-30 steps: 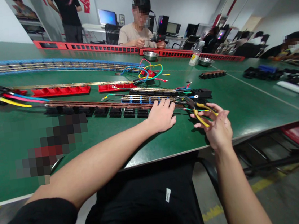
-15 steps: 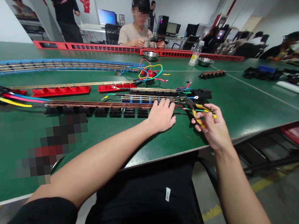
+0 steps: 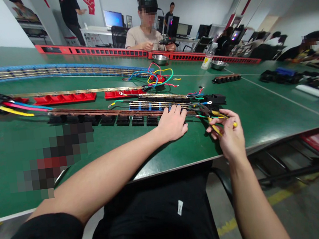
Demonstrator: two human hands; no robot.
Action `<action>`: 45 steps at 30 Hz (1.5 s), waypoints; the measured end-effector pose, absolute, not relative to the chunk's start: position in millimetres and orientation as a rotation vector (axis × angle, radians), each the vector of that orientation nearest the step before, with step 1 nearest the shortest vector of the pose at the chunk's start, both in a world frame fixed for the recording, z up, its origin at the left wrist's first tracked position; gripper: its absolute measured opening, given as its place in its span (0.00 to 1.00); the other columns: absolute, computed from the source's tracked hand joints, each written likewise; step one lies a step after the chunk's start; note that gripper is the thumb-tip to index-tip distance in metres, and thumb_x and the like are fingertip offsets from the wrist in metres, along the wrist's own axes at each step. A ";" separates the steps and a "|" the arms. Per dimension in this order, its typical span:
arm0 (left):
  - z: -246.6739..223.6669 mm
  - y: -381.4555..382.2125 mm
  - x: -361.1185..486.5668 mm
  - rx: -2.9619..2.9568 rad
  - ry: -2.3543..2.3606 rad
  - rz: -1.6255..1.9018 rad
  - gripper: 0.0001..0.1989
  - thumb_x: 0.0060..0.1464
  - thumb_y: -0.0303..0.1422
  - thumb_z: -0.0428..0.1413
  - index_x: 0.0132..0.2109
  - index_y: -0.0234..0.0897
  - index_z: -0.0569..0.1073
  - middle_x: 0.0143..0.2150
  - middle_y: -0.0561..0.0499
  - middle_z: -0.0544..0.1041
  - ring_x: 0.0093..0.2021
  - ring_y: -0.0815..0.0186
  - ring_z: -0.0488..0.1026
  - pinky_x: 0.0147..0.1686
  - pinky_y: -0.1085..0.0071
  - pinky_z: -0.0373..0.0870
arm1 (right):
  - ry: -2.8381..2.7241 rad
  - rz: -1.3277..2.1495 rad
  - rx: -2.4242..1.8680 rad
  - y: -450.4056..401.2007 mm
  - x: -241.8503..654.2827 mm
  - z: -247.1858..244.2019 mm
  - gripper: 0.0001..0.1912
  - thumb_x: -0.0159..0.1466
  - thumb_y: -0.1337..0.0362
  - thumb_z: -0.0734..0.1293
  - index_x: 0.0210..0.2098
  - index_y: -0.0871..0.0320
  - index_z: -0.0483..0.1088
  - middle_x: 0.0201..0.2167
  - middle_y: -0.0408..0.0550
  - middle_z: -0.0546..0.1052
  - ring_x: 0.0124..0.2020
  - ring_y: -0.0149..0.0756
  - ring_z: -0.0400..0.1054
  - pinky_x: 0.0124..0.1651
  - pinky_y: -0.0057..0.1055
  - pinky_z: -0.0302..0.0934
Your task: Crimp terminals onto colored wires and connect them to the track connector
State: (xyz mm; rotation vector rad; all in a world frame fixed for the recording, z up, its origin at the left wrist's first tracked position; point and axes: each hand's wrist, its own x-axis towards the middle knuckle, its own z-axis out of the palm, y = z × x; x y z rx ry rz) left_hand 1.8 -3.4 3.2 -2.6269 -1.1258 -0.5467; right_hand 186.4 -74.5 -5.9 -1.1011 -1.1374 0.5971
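My left hand point(image 3: 173, 123) lies with its fingers spread over the brown rails point(image 3: 100, 111), near their right end. Those rails run along a row of black plastic blocks point(image 3: 123, 120). In my right hand point(image 3: 231, 136) is a pair of pliers point(image 3: 216, 127) with yellow handles, spread apart. The dark jaws are at the rail ends, among thin wires; what lies between them is too small to tell. A green wire point(image 3: 204, 116) passes just below the jaws. Beside the brown rails, gold-coloured rails sit on a blue track piece point(image 3: 146, 105).
Red track pieces point(image 3: 65, 97) and a long blue track point(image 3: 54, 71) lie farther back. Loose coloured wires point(image 3: 162, 76) stick up behind my hands. Metal bowls, one of them here point(image 3: 160, 59), and a bottle point(image 3: 208, 59) stand near the red barrier point(image 3: 95, 51). Across the table a person holds a power drill point(image 3: 167, 41).
My right hand has shifted slightly right with the pliers, whose jaws are also a little farther right. My left hand stays on the rails.
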 end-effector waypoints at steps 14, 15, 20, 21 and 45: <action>4.9 -4.8 1.7 -2.621 -1.116 -0.512 0.24 0.62 0.41 0.46 0.58 0.30 0.65 0.60 0.34 0.66 0.59 0.49 0.62 0.52 0.56 0.59 | -1.129 0.386 -1.138 -118.0 190.4 37.2 0.17 0.66 0.45 0.59 0.46 0.47 0.67 0.34 0.45 0.76 0.19 0.31 0.70 0.15 0.24 0.55; 4.9 -4.8 1.6 -2.619 -1.116 -0.511 0.24 0.62 0.41 0.46 0.59 0.30 0.65 0.60 0.34 0.66 0.59 0.49 0.62 0.52 0.56 0.59 | -1.139 0.387 -1.125 -116.9 190.4 36.3 0.17 0.66 0.46 0.59 0.46 0.47 0.66 0.34 0.45 0.76 0.19 0.31 0.70 0.15 0.24 0.55; 4.7 -4.7 1.7 -2.618 -1.113 -0.519 0.24 0.63 0.41 0.46 0.59 0.30 0.65 0.61 0.35 0.66 0.60 0.49 0.61 0.53 0.56 0.59 | -1.168 0.379 -1.052 -98.7 181.0 21.4 0.18 0.66 0.46 0.59 0.47 0.49 0.64 0.36 0.45 0.76 0.20 0.30 0.70 0.15 0.23 0.53; 4.8 -4.8 1.8 -2.621 -1.113 -0.523 0.24 0.63 0.41 0.46 0.59 0.30 0.65 0.61 0.34 0.66 0.60 0.49 0.61 0.53 0.56 0.59 | -1.177 0.375 -1.041 -94.6 177.1 16.8 0.18 0.67 0.46 0.59 0.47 0.50 0.64 0.37 0.46 0.76 0.21 0.29 0.70 0.15 0.22 0.53; 31.1 51.5 36.3 -2.722 -1.627 -0.385 0.39 0.57 0.55 0.42 0.65 0.32 0.59 0.68 0.36 0.56 0.68 0.45 0.50 0.62 0.48 0.51 | -1.176 0.019 -1.404 -27.6 179.5 5.4 0.28 0.67 0.45 0.55 0.51 0.60 0.68 0.34 0.49 0.80 0.16 0.27 0.69 0.21 0.25 0.61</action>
